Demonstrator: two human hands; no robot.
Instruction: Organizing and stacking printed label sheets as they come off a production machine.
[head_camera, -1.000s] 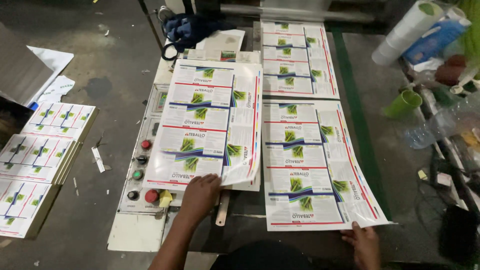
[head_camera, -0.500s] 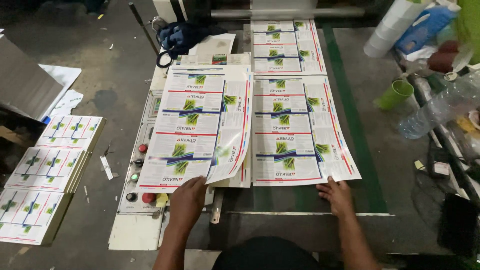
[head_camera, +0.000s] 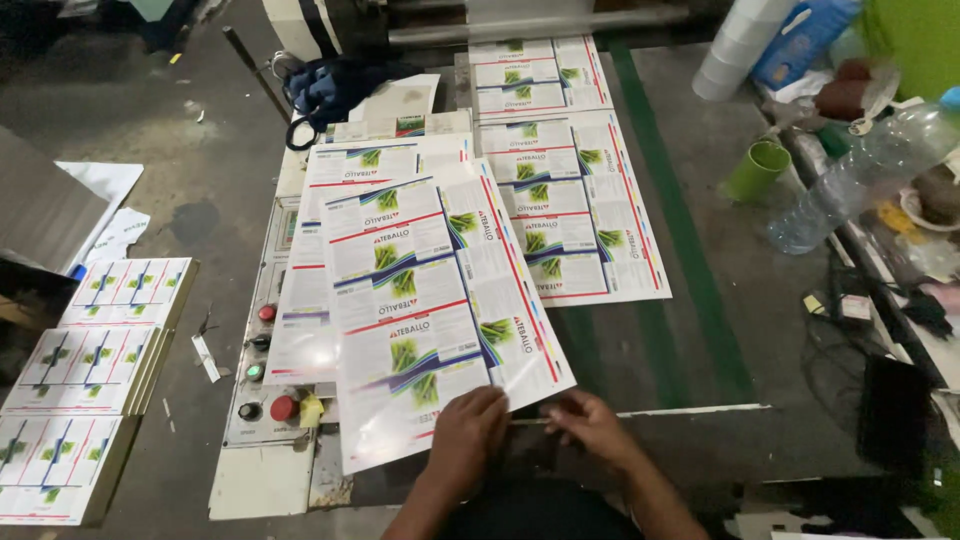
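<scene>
I see the grey machine table with a long printed web lying flat up its middle, and left of that a pile of cut printed sheets over the control panel. The top printed sheet lies skewed on that pile, near edge at me; my left hand pinches its bottom edge, while my right hand rests fingers curled at its lower right corner, grip there unclear
</scene>
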